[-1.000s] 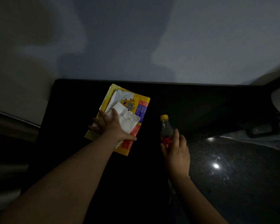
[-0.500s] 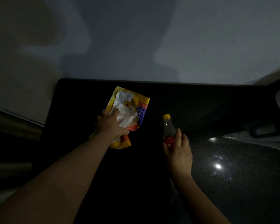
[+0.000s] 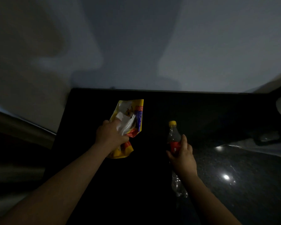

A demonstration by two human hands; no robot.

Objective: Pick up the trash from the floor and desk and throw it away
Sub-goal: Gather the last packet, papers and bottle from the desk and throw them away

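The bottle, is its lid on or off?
On. A yellow cap sits on the neck of the bottle, which the right hand grips.

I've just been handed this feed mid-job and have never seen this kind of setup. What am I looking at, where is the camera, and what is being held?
There is no machine here: these are a person's two bare arms. The single camera sits on the person's head and looks forward and down, so the arms reach in from the bottom edge. The room is dim. Ahead is a black desk top against a pale wall. The left hand grips a crumpled yellow snack bag together with some white paper. I cannot tell whether the bag has left the desk. The right hand is wrapped round a clear plastic bottle with a yellow cap and a red label. At the far right edge are a few dim shapes, too dark to name.
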